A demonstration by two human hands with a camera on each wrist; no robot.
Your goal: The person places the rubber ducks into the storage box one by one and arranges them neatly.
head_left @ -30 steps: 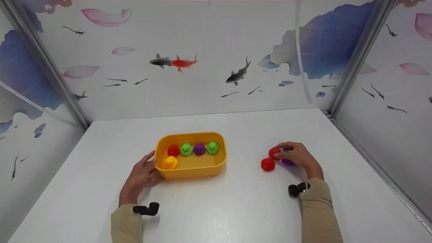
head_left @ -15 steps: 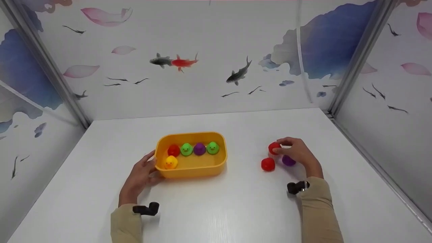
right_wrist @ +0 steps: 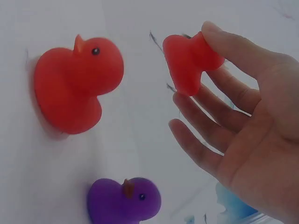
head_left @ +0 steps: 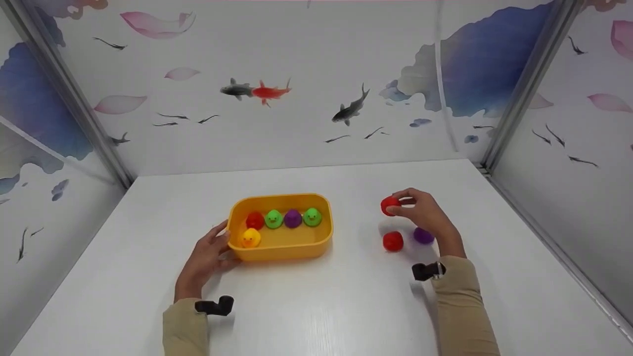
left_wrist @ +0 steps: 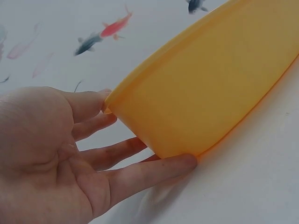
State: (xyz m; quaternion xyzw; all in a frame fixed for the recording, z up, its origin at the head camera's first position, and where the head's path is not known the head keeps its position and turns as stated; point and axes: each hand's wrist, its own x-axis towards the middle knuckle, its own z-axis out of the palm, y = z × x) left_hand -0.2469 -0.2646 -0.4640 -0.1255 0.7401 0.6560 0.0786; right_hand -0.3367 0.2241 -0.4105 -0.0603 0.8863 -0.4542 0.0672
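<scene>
On the white table stands a yellow plastic box (head_left: 282,253). My left hand (head_left: 207,257) holds its left end, thumb at the rim and other fingers against the outer wall, as the left wrist view shows. Inside are a red duck (head_left: 254,220), a yellow duck (head_left: 250,238), a purple duck (head_left: 293,218) and two green ducks, one (head_left: 273,219) left of the other (head_left: 312,217). My right hand (head_left: 420,210) pinches a red rubber duck (right_wrist: 187,63) above the table. Below it another red duck (right_wrist: 77,86) and a purple duck (right_wrist: 124,200) sit on the tabletop.
White panels with painted fish and petals enclose the table (head_left: 316,306) at the back and both sides. A small black camera (head_left: 428,271) is on the right wrist, and a similar camera (head_left: 215,306) on the left.
My right hand has lifted the red duck off the table and moved it up and left, away from the other two ducks. My left hand and the box have stayed still.
</scene>
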